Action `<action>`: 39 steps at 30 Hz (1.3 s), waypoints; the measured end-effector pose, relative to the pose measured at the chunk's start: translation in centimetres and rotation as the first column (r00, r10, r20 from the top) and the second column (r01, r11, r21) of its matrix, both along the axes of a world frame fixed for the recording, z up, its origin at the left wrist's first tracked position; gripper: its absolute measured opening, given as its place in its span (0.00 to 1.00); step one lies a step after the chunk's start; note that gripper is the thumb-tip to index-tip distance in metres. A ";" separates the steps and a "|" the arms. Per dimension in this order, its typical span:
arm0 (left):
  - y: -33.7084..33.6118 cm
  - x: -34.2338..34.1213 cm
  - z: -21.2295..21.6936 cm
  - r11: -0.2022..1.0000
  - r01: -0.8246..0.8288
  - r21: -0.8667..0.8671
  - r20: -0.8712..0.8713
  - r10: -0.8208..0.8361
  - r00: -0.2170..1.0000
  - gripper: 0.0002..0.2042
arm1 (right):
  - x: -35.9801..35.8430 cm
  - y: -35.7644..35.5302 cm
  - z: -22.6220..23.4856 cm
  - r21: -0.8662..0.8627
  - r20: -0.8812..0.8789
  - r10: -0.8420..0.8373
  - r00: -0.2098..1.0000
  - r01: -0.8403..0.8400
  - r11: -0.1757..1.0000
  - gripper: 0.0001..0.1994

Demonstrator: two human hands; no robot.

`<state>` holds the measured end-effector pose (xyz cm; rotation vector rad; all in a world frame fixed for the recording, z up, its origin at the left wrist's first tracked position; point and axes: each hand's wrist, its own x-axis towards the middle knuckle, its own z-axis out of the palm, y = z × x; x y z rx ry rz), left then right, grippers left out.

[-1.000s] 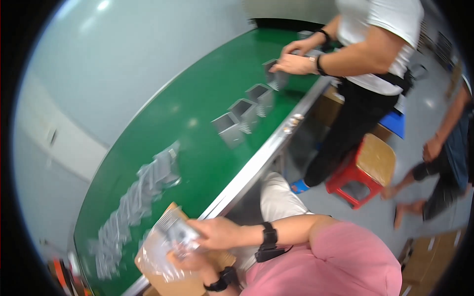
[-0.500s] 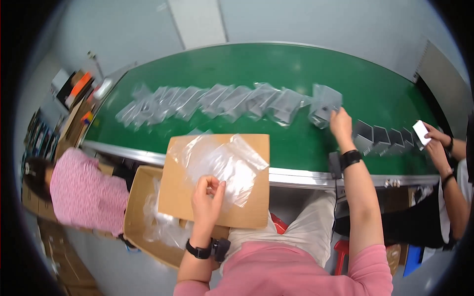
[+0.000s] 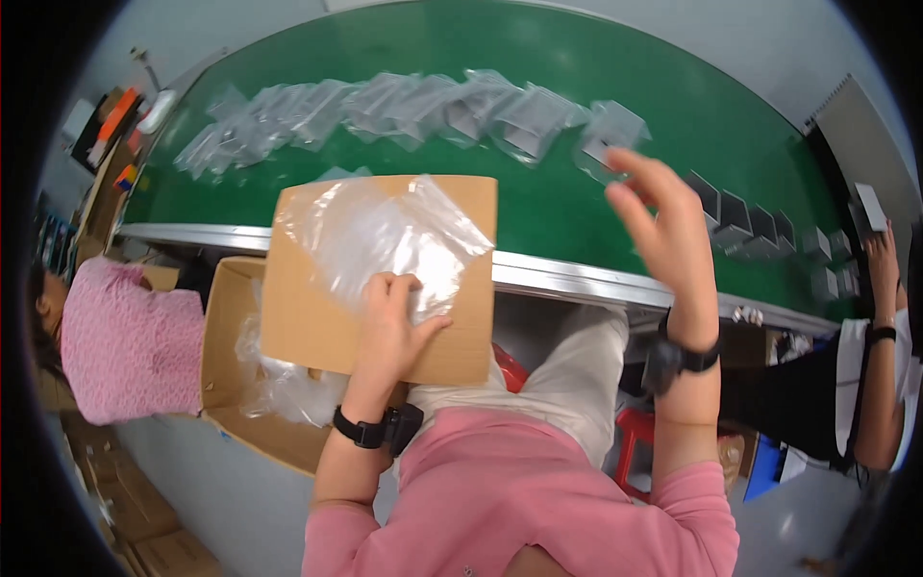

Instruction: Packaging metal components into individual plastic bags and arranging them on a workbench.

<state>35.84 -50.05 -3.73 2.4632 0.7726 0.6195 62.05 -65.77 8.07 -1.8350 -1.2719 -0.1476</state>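
Observation:
My left hand rests on a stack of clear plastic bags, its thumb spread away from the fingers. The bags lie on a brown cardboard sheet in front of me. My right hand is open above the green table, thumb and fingers apart and nothing in it. Just beyond its fingertips lies a bagged box, dark and wrapped in clear plastic. Farther left, a row of similar bagged boxes stretches along the table.
Unbagged dark boxes stand in a row on the green table, right of my hand. At the far right, a co-worker's hand touches a white piece. A carton with plastic bags is at my left, beside a person in pink.
My right hand has let go of the bagged box and drawn back from it, opening. My left hand has lowered onto the bags. The view has tilted downward; the co-worker's hand has shifted right.

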 end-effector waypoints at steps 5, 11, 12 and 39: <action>-1.2 2.7 -0.6 0.999 0.043 0.031 0.007 -0.043 0.999 0.22 | -9.4 -6.5 3.0 0.306 0.223 0.611 0.759 -0.650 0.695 0.10; -1.7 3.2 -0.5 0.998 0.060 0.031 0.007 -0.060 0.998 0.10 | -11.2 -7.7 6.6 0.075 0.323 0.740 0.590 -0.795 0.602 0.13; -1.7 3.1 -0.7 0.997 0.063 0.042 -0.009 -0.063 0.998 0.10 | -11.4 -7.7 6.9 0.095 0.323 0.734 0.597 -0.792 0.603 0.13; 2.9 1.6 4.1 0.948 -0.318 0.032 0.164 0.309 0.937 0.06 | 17.2 -5.2 -7.4 -0.401 0.700 -0.279 0.658 0.685 0.608 0.07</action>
